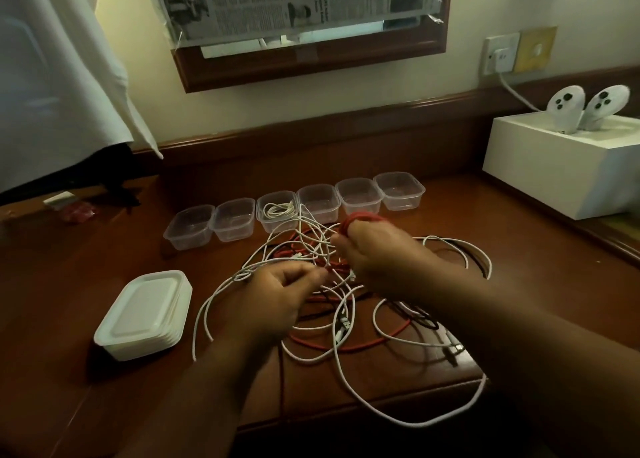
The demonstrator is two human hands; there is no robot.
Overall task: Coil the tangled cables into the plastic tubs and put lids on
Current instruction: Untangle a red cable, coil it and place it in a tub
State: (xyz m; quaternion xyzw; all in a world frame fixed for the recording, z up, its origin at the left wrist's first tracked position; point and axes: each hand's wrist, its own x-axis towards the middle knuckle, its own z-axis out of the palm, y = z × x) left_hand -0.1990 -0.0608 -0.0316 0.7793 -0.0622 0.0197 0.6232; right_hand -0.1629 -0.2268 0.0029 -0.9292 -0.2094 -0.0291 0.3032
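Two hands working a tangle of cables on a wooden worktop (104, 250).

The right hand (377, 250) has red cable (360, 219) looped around its curled fingers; the left hand (277, 291) pinches strands of the tangled cables (346, 319) lying just before it. Behind stand six clear tubs (188, 225) in a row, the third holding a coiled white cable (278, 209). Stacked lids (145, 315) lie at left.
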